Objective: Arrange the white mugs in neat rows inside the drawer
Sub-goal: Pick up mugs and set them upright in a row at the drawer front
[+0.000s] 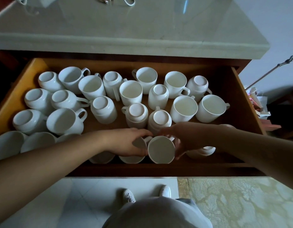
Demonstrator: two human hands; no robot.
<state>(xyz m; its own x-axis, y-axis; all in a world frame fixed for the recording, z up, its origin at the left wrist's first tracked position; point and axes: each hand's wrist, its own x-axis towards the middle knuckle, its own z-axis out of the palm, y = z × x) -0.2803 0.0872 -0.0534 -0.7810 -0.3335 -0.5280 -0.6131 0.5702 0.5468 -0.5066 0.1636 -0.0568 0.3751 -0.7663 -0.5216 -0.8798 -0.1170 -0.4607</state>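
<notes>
Gripping from the right, the right hand (188, 137) had its blurred fingers curled round an upright mug (160, 150) just inside the drawer's front wall, near the middle of the drawer (158, 168). The left hand (124, 142) lay over a neighbouring mug (139, 143) beside it, towards the drawer's left end. Its fingers curved over that mug's far rim and its thumb was on the near side, so it held the mug from above. These two mugs stood touching or very nearly so; I could not tell which.

Deeper in the drawer, eighteen white mugs (131, 92) could be counted plainly — eight upright with their mouths showing and ten upside down on their rims. Seven sat along the drawer's back, seven in a loose band in front of those, and four more towards the middle. They were crowded and uneven, with handles pointing every way.

Along the drawer's front wall at least seven mugs showed, the two held ones among them. Three were at the left end, partly cut off by the left forearm, and one rim (101, 157) peeped out under that forearm. One upside-down mug (201, 150) was partly hidden beneath the right wrist. Every mug was plain white.

A pale countertop (126, 38) overhung the drawer's back. Below the drawer's front — on the tiled floor — stood two white shoes (129, 195), with a patterned mat (241, 203) to their right.
</notes>
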